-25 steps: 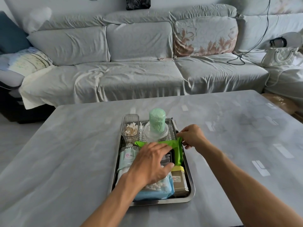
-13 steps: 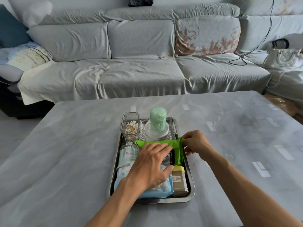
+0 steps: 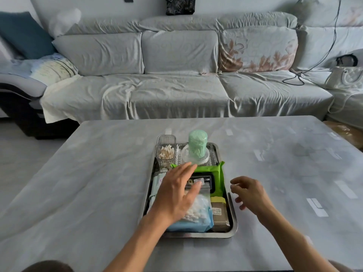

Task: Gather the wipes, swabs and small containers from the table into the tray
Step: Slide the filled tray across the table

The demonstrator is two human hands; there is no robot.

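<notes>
A steel tray (image 3: 233, 222) lies on the grey table. In it lie a green wipes pack (image 3: 217, 174) with a black lid, a clear bag of cotton swabs (image 3: 198, 211) on a blue pack (image 3: 188, 226), a small brown box (image 3: 220, 214) and pale tubes (image 3: 156, 185) at the left. A clear box of wooden swabs (image 3: 166, 151) and a green roll on a clear dish (image 3: 197, 149) stand at the tray's far end. My left hand (image 3: 177, 193) hovers flat over the tray, fingers spread. My right hand (image 3: 249, 192) is just right of the tray, fingers loosely curled, empty.
The grey table (image 3: 88, 183) stretches wide on both sides of the tray. A grey covered sofa (image 3: 176, 91) runs behind it, with a white handbag (image 3: 347, 77) and a black cable (image 3: 294, 79) at its right end.
My right hand let go of the green wipes pack and drew back to the right of the tray. The pack now lies flat. My left hand lifted off it. The camera tilted up.
</notes>
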